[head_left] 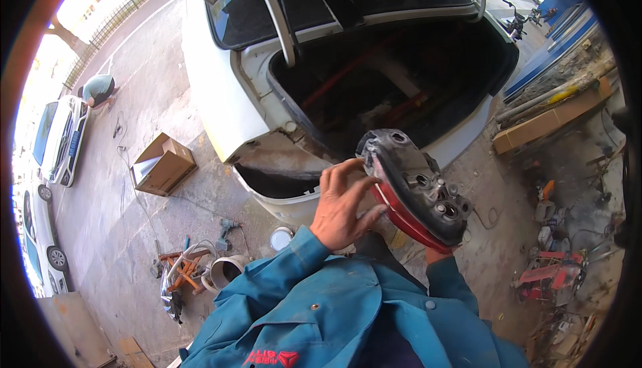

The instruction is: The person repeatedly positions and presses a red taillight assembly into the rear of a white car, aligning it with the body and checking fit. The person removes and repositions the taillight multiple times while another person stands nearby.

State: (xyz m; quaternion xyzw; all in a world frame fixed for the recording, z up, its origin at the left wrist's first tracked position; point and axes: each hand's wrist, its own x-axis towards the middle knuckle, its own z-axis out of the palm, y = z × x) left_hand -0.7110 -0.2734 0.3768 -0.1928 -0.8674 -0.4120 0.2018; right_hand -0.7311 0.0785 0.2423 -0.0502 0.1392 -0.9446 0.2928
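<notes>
A car tail light point(418, 194) is held up in front of me, its black back with round bulb sockets turned upward and its red lens along the lower left edge. My left hand point(344, 204) is at its left end, fingers and thumb bent against the edge. Only a sliver of my right hand point(438, 255) shows below the lamp's lower right end; the lamp hides its fingers, and that end rests on it. Beyond stands a white car point(214, 87) with its trunk lid raised. An open lamp recess point(277, 179) lies in its rear corner, left of my hands.
A cardboard box point(167, 167) sits on the ground at left. Nearer are a cordless drill point(227, 229), a can point(281, 237), a bucket point(226, 271) and tools. Red metal parts point(555, 274) and scrap lie at right. A person point(98, 89) bends near parked cars point(61, 134).
</notes>
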